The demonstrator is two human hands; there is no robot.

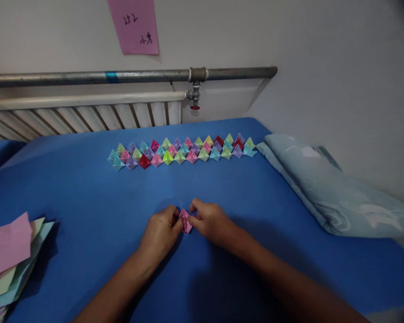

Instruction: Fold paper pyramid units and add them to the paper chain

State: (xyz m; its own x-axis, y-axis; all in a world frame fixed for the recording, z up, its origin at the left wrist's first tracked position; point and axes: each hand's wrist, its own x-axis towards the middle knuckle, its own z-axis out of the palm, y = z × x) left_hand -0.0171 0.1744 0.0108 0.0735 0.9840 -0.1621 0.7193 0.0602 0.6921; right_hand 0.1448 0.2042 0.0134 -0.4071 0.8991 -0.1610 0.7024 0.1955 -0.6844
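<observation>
A small pink piece of folded origami paper (185, 221) is between my two hands, just above or on the blue surface. My left hand (161, 229) pinches its left side between thumb and fingers. On the right side, my right hand (211, 220) has its thumb against the paper, with the index finger curled and raised slightly away from it. Beyond the hands lie rows of folded paper pieces (179, 156) in green, pink, purple, blue, red and yellow.
A stack of coloured paper sheets (7, 244) lies at the left edge, pink on top. To the right is a folded pale-blue cloth (323, 193) against the wall. Behind the blue surface (121, 197) run a radiator (84, 114) and a metal pipe (148, 76) with a valve.
</observation>
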